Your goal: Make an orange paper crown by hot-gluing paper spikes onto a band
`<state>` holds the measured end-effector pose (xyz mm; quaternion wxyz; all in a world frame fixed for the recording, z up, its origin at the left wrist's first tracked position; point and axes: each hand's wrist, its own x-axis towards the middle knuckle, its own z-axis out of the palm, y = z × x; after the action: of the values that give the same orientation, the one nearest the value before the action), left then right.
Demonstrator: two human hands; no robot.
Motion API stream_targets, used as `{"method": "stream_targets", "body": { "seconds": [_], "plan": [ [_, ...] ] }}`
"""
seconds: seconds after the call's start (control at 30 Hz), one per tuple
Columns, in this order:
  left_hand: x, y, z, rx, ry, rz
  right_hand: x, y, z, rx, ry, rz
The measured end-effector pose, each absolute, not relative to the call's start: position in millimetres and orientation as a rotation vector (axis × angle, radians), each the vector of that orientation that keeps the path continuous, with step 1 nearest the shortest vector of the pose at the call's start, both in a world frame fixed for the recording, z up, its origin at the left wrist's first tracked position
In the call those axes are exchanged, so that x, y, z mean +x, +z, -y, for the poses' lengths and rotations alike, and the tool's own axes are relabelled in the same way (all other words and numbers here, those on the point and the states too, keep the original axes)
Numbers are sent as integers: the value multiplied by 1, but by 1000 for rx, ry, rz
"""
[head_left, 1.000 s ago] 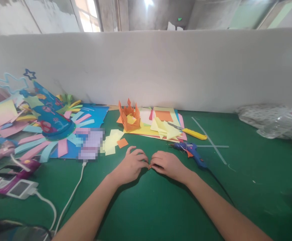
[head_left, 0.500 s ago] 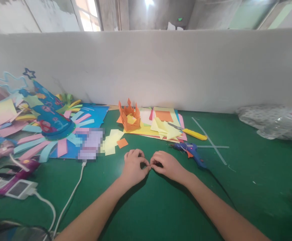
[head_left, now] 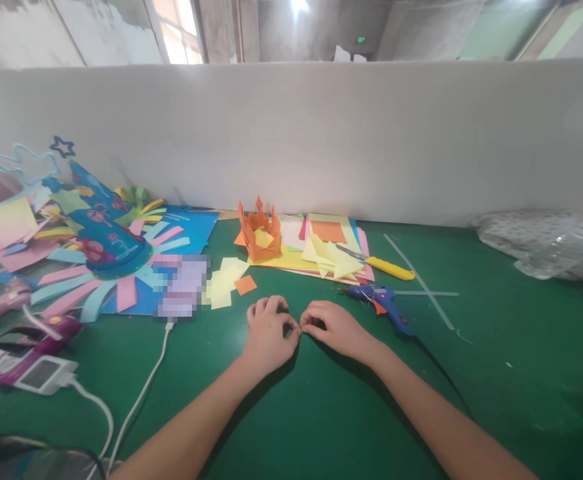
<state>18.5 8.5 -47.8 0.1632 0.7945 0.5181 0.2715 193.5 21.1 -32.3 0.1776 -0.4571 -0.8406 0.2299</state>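
My left hand (head_left: 271,333) and my right hand (head_left: 334,327) meet fingertip to fingertip over the green table (head_left: 311,413). Each is closed in a pinch; whatever lies between the fingertips is too small or hidden to make out. Beyond the left hand are a small orange paper square (head_left: 246,285) and pale yellow paper pieces (head_left: 225,283). A blue hot glue gun (head_left: 384,303) lies right of my right hand. Farther back stands an orange folded-paper crown (head_left: 260,233), beside folded yellow paper pieces (head_left: 329,257) and a yellow utility knife (head_left: 389,268) on stacked coloured paper.
At left, blue cone hats (head_left: 109,233) with paper-strip brims stand on a blue sheet. A blurred-out phone-like object (head_left: 184,287) trails a white cable (head_left: 144,393). A white power bank (head_left: 46,375) lies near left, a plastic bottle (head_left: 566,247) at right. A white partition (head_left: 321,140) rises behind.
Both hands keep almost the same pinched pose, fingertips together. The view has shifted very slightly; nothing on the table has visibly moved.
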Motion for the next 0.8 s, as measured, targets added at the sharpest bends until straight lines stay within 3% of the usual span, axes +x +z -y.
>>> {"method": "stream_targets", "body": {
  "seconds": [0.8],
  "plan": [
    [21,-42,-4,2311,802,-1504,191,-28,-23,-1378,809,2271]
  ]
}}
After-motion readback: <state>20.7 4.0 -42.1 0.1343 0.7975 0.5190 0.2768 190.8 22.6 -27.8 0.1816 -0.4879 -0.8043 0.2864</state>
